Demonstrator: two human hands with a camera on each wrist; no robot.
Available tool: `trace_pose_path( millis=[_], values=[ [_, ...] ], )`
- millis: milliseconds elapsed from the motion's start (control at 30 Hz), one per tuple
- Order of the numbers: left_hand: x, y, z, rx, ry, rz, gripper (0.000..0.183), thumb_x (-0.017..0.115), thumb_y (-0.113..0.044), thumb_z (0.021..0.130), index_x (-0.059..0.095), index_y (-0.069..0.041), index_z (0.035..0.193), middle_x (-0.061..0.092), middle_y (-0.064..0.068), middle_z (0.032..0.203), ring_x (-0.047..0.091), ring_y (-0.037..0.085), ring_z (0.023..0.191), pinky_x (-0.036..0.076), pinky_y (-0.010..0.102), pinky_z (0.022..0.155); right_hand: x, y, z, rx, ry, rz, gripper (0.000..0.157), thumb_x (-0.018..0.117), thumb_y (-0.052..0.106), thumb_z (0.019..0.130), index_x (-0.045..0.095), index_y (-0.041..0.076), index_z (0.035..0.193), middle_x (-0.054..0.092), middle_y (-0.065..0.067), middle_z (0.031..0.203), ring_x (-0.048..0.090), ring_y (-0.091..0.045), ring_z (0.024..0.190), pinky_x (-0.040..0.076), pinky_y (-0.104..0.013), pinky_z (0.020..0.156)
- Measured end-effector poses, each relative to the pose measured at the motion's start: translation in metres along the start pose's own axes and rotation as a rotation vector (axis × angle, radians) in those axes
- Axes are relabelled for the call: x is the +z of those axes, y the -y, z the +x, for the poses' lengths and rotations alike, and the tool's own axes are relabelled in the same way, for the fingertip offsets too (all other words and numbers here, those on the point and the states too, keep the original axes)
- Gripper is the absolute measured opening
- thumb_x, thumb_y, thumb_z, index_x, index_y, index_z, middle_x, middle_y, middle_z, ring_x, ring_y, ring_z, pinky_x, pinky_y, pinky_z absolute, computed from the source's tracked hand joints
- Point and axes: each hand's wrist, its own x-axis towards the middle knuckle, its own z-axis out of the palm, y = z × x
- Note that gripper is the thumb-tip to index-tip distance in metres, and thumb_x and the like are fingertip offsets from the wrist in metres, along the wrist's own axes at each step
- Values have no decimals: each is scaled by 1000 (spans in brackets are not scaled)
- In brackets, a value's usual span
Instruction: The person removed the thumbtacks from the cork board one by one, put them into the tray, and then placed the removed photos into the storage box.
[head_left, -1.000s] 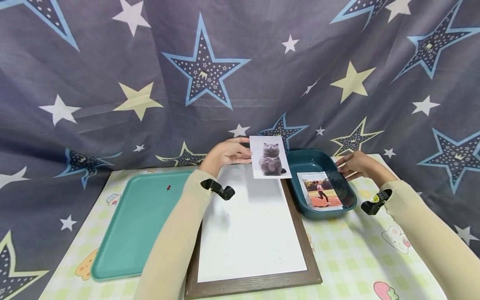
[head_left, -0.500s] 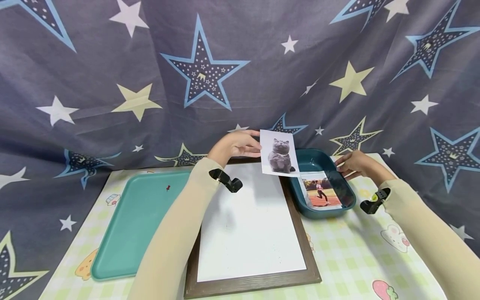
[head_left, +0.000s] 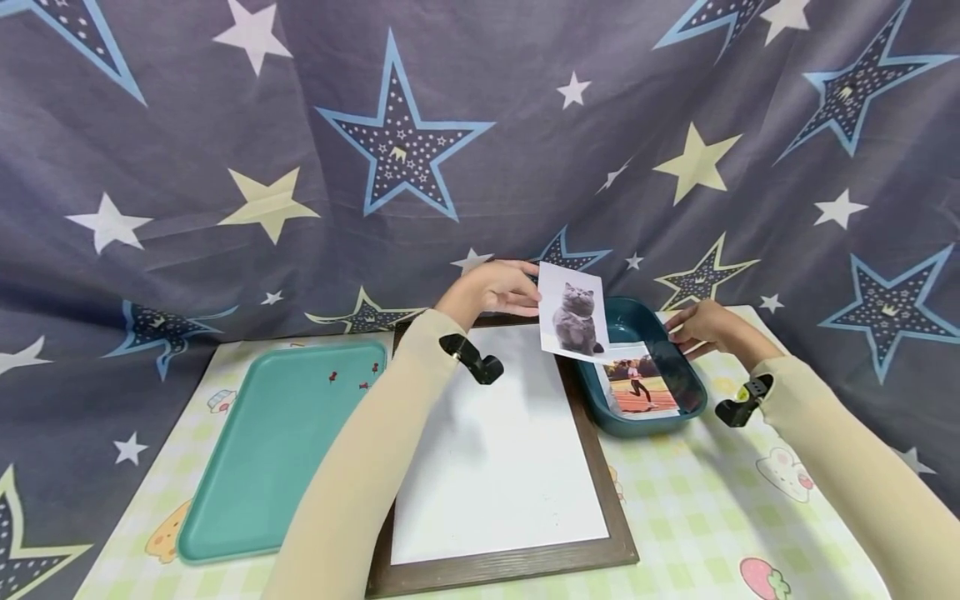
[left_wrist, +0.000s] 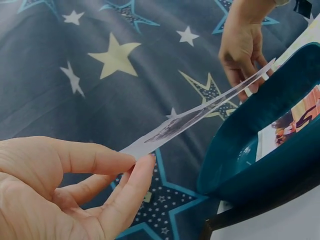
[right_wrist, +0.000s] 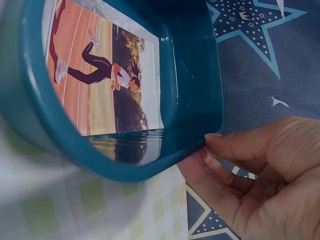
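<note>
My left hand (head_left: 501, 289) pinches the left edge of a photo of a grey cat (head_left: 573, 315) between thumb and fingers. In the head view the photo's lower right corner overlaps a dark teal basin (head_left: 693, 398). Inside that basin lies a photo of a runner on a track (head_left: 639, 385). The left wrist view shows the cat photo (left_wrist: 185, 120) nearly edge-on, slanting up toward the basin's far side. My right hand (head_left: 708, 327) grips the basin's right rim; in the right wrist view its thumb is on top of the rim (right_wrist: 150, 172) and the fingers are below.
A white board with a brown frame (head_left: 498, 442) lies in the middle of the table, its far end beside the basin. To its left is a green tray (head_left: 277, 450) with several red pushpins (head_left: 332, 377). A checked cloth (head_left: 690, 500) covers the table; a star-patterned curtain (head_left: 510, 167) hangs behind.
My left hand has carried the cat photo rightward to the basin, tilting it a little. The right hand keeps its hold on the rim. More pushpins show as the left arm shifts.
</note>
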Motion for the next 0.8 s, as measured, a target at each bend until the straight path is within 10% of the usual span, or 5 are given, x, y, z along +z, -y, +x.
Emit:
trace_pose_path(
  millis=[800],
  values=[
    [44, 26, 27, -40, -17, -39, 69, 52, 19, 89, 44, -8, 152, 59, 17, 112, 58, 33, 124, 51, 42, 110, 3, 1, -4, -28, -32, -55, 41, 59, -3, 98, 52, -18, 135, 72, -24, 105, 73, -22, 87, 64, -47, 82]
  ],
)
